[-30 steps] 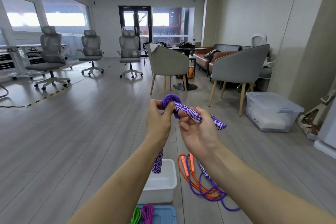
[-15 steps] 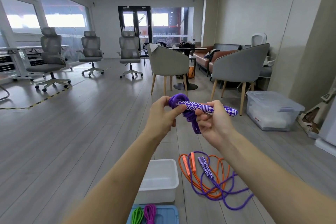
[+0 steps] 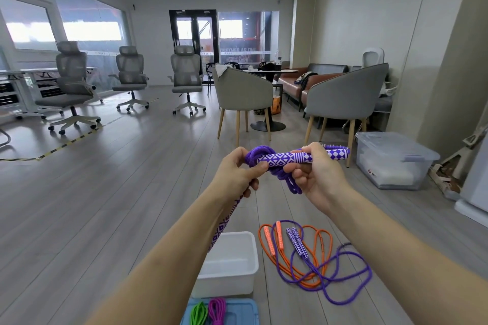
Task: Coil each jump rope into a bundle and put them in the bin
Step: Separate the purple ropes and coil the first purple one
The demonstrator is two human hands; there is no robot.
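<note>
A purple jump rope [image 3: 274, 166], half bundled, is pinched by the left hand [image 3: 237, 174] and gripped by the right hand [image 3: 314, 174], while the white bin [image 3: 229, 266] is seen empty and an orange rope [image 3: 274, 248] and a second purple rope [image 3: 343, 274] are left uncoiled on the floor [image 3: 132, 192].

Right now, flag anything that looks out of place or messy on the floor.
The orange rope and purple rope lie tangled and uncoiled right of the white bin, overlapping each other. Nothing looks damaged or spilled.
</note>
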